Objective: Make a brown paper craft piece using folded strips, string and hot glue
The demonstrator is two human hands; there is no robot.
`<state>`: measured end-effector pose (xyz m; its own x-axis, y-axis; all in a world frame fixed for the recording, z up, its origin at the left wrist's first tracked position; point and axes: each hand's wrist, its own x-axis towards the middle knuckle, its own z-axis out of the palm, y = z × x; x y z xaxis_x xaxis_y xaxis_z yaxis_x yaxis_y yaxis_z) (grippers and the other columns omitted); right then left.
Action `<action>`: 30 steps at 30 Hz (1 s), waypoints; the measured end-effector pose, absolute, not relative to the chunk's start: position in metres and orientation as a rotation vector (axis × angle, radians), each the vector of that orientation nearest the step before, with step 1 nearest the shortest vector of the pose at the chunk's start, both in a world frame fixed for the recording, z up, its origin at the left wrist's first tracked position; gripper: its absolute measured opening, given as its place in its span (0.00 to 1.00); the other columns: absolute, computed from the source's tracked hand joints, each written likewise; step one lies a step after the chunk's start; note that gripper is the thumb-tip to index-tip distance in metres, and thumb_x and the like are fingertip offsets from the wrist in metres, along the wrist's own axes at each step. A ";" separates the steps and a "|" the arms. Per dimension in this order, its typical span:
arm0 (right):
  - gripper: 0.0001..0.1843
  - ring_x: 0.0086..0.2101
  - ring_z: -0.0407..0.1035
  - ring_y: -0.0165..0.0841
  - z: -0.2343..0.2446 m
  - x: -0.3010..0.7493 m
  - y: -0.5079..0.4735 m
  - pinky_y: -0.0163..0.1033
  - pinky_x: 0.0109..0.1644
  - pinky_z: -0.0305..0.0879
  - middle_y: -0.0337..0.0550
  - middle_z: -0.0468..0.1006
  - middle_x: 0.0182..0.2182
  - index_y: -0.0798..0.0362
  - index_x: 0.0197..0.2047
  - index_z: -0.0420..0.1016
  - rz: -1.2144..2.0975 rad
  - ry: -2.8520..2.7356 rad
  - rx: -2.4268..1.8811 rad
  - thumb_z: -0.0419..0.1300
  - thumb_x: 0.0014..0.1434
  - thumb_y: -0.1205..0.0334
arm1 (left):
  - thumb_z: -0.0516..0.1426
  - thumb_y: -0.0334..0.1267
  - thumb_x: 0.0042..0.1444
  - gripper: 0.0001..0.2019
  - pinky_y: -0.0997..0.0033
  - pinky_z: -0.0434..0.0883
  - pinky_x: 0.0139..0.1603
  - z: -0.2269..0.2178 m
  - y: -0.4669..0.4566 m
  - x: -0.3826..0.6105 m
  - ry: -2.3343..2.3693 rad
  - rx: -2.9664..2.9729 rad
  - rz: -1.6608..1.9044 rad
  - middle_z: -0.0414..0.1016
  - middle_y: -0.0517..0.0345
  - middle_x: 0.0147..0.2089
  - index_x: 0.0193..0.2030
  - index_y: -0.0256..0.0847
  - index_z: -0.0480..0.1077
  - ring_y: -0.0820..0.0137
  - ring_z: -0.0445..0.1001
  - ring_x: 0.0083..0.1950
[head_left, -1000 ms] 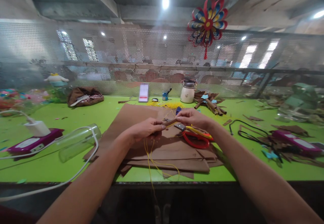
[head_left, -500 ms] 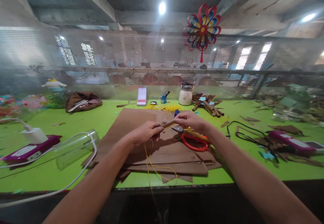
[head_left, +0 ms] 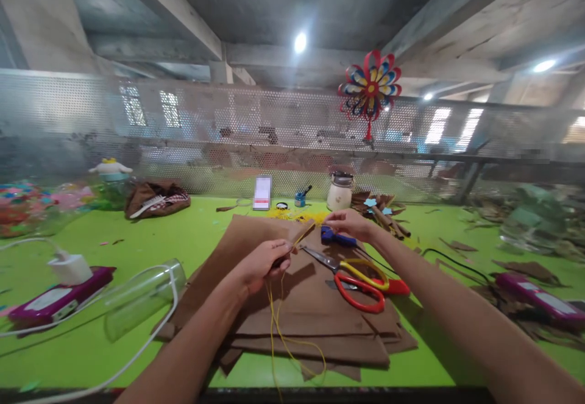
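My left hand (head_left: 269,261) is closed around the lower end of a narrow brown paper strip (head_left: 304,231), which tilts up to the right. Yellow string (head_left: 274,312) hangs from this hand in long loops over the brown paper sheets (head_left: 315,322). A thin yellow line runs along the strip toward my right hand (head_left: 350,224), whose thumb and fingers are pinched on what looks like the same string. Just beneath those fingers lies a blue glue gun (head_left: 338,238). Scissors (head_left: 361,285) with red and yellow handles rest on the paper, blades pointing up-left.
A clear plastic cup (head_left: 141,300) lies on its side at left, beside a purple power strip (head_left: 59,294) and white cable. A phone (head_left: 262,194), a small blue bottle (head_left: 300,199), a cream flask (head_left: 340,191) and brown rolls (head_left: 388,218) stand behind. Another purple power strip (head_left: 539,297) is at right.
My right hand has let go of the strip's upper end and moved right, over the glue gun. My left hand still holds the strip. The view has tilted up, exposing the scissors more.
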<state>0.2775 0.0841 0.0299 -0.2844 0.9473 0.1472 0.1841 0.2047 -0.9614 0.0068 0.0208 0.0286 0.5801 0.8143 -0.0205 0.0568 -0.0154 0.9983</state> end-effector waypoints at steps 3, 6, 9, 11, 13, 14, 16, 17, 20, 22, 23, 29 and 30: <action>0.23 0.22 0.63 0.25 0.024 0.281 0.108 0.34 0.29 0.61 0.39 0.71 0.23 0.60 0.33 0.76 1.155 -1.611 -1.117 0.69 0.37 0.52 | 0.52 0.46 0.54 0.13 0.79 0.42 0.17 0.027 0.022 0.007 0.753 1.381 0.795 0.57 0.68 0.17 0.34 0.35 0.64 0.83 0.47 0.15; 0.22 0.22 0.64 0.25 0.015 0.285 0.128 0.35 0.29 0.63 0.39 0.72 0.23 0.60 0.32 0.76 1.113 -1.557 -1.165 0.69 0.37 0.52 | 0.53 0.45 0.54 0.12 0.80 0.43 0.17 0.026 0.022 0.009 0.736 1.282 0.856 0.57 0.69 0.17 0.33 0.36 0.62 0.84 0.46 0.15; 0.20 0.21 0.63 0.25 0.007 0.292 0.145 0.35 0.28 0.63 0.37 0.70 0.20 0.60 0.30 0.75 1.059 -1.509 -1.233 0.70 0.36 0.53 | 0.53 0.45 0.54 0.11 0.80 0.43 0.17 0.023 0.022 0.011 0.749 1.224 0.903 0.57 0.69 0.17 0.33 0.37 0.62 0.84 0.47 0.15; 0.18 0.20 0.63 0.25 0.004 0.298 0.153 0.35 0.27 0.63 0.37 0.69 0.17 0.60 0.28 0.75 1.026 -1.490 -1.282 0.70 0.36 0.55 | 0.52 0.44 0.54 0.11 0.80 0.43 0.17 0.021 0.022 0.013 0.781 1.199 0.931 0.58 0.68 0.18 0.33 0.37 0.62 0.84 0.48 0.15; 0.16 0.21 0.64 0.26 0.001 0.304 0.159 0.35 0.27 0.63 0.38 0.70 0.18 0.60 0.27 0.75 0.994 -1.483 -1.329 0.69 0.37 0.57 | 0.51 0.43 0.54 0.10 0.80 0.42 0.17 0.018 0.023 0.014 0.814 1.185 0.954 0.59 0.68 0.18 0.33 0.37 0.62 0.84 0.49 0.15; 0.15 0.22 0.65 0.27 0.000 0.306 0.160 0.35 0.27 0.64 0.40 0.72 0.19 0.60 0.27 0.75 0.978 -1.483 -1.352 0.69 0.38 0.58 | 0.51 0.43 0.54 0.10 0.80 0.42 0.17 0.017 0.024 0.014 0.829 1.180 0.962 0.59 0.68 0.18 0.33 0.37 0.62 0.84 0.49 0.15; 0.14 0.25 0.67 0.29 0.000 0.309 0.163 0.34 0.28 0.64 0.44 0.74 0.23 0.60 0.28 0.76 0.942 -1.491 -1.401 0.69 0.40 0.59 | 0.51 0.43 0.54 0.10 0.80 0.41 0.17 0.014 0.025 0.015 0.851 1.174 0.967 0.58 0.68 0.18 0.34 0.37 0.62 0.84 0.49 0.14; 0.14 0.27 0.68 0.30 0.001 0.311 0.164 0.34 0.28 0.64 0.45 0.75 0.25 0.60 0.30 0.76 0.921 -1.497 -1.428 0.68 0.42 0.59 | 0.51 0.43 0.54 0.10 0.80 0.41 0.17 0.013 0.026 0.015 0.860 1.174 0.964 0.58 0.68 0.18 0.34 0.37 0.62 0.84 0.49 0.14; 0.13 0.31 0.68 0.32 0.005 0.314 0.169 0.34 0.30 0.66 0.46 0.75 0.28 0.60 0.32 0.76 0.838 -1.518 -1.530 0.65 0.47 0.59 | 0.52 0.45 0.53 0.12 0.80 0.42 0.17 0.009 0.028 0.015 0.874 1.176 0.946 0.58 0.68 0.19 0.34 0.36 0.63 0.84 0.50 0.14; 0.13 0.34 0.69 0.32 0.010 0.316 0.173 0.37 0.34 0.68 0.46 0.75 0.33 0.60 0.37 0.74 0.774 -1.532 -1.609 0.62 0.53 0.58 | 0.53 0.46 0.52 0.13 0.80 0.42 0.17 0.006 0.030 0.015 0.868 1.171 0.942 0.58 0.68 0.19 0.34 0.36 0.63 0.84 0.50 0.14; 0.13 0.36 0.69 0.33 0.012 0.316 0.176 0.39 0.37 0.68 0.46 0.74 0.37 0.60 0.40 0.72 0.743 -1.541 -1.644 0.59 0.56 0.58 | 0.54 0.46 0.51 0.13 0.80 0.42 0.17 0.006 0.031 0.015 0.862 1.163 0.940 0.58 0.68 0.19 0.34 0.36 0.63 0.84 0.50 0.14; 0.17 0.43 0.68 0.36 0.021 0.315 0.181 0.46 0.44 0.67 0.46 0.69 0.47 0.57 0.50 0.67 0.639 -1.614 -1.721 0.55 0.60 0.58 | 0.53 0.42 0.52 0.10 0.81 0.42 0.16 0.003 0.033 0.016 0.865 1.116 0.938 0.59 0.67 0.18 0.33 0.36 0.62 0.84 0.51 0.14; 0.17 0.43 0.68 0.36 0.021 0.314 0.180 0.46 0.44 0.67 0.46 0.70 0.47 0.57 0.50 0.67 0.631 -1.627 -1.719 0.55 0.60 0.58 | 0.53 0.42 0.52 0.10 0.81 0.42 0.16 0.003 0.034 0.016 0.868 1.113 0.939 0.59 0.67 0.18 0.33 0.36 0.62 0.84 0.51 0.14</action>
<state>0.3142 0.1800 0.0210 0.1016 0.9894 0.1035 0.6607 0.0107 -0.7506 0.0159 0.0337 0.0025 0.3600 0.9277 -0.0992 -0.1714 0.1703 0.9704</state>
